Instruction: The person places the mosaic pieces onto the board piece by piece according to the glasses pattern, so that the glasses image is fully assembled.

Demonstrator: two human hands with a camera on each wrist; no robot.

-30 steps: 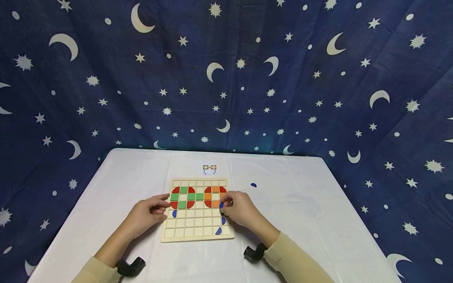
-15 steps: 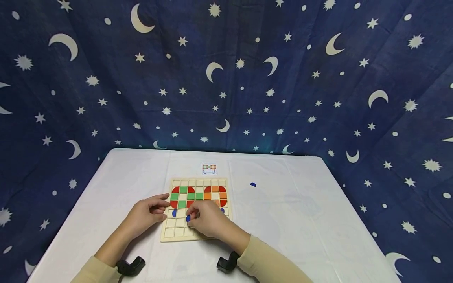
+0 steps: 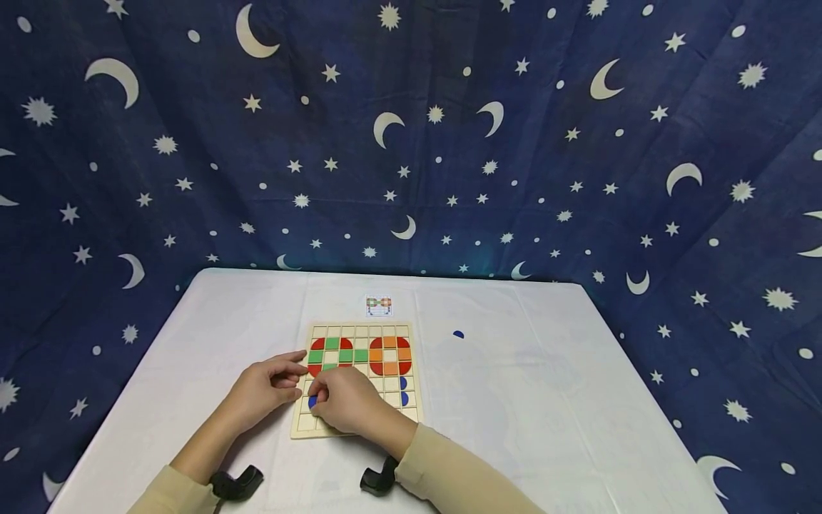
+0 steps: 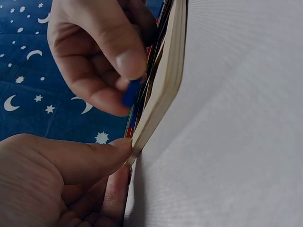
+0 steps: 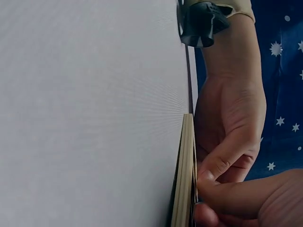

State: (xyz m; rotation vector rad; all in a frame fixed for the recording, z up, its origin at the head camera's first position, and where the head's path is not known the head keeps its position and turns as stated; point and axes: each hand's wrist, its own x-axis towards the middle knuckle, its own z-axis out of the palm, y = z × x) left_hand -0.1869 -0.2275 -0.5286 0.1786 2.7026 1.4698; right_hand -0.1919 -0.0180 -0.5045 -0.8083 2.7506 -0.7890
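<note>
My right hand is over the lower left of a wooden grid board and pinches a blue half-circle tile between thumb and fingers. The left wrist view shows this tile tilted just above the board's surface. My left hand rests at the board's left edge, its thumb and fingers spread along the rim. Red and green tiles form a ring at upper left, red and orange tiles another at upper right. A green tile lies between them. Blue half-circles sit down the right side. My right hand hides the lower middle cells.
A small picture card lies behind the board. One loose blue half-circle is on the white tablecloth to the right. A dark blue starry cloth hangs behind the table. Each wrist wears a black camera mount.
My right hand has moved left across the board with the blue tile, from the right side to the left columns. The left hand has stayed at the left edge.
</note>
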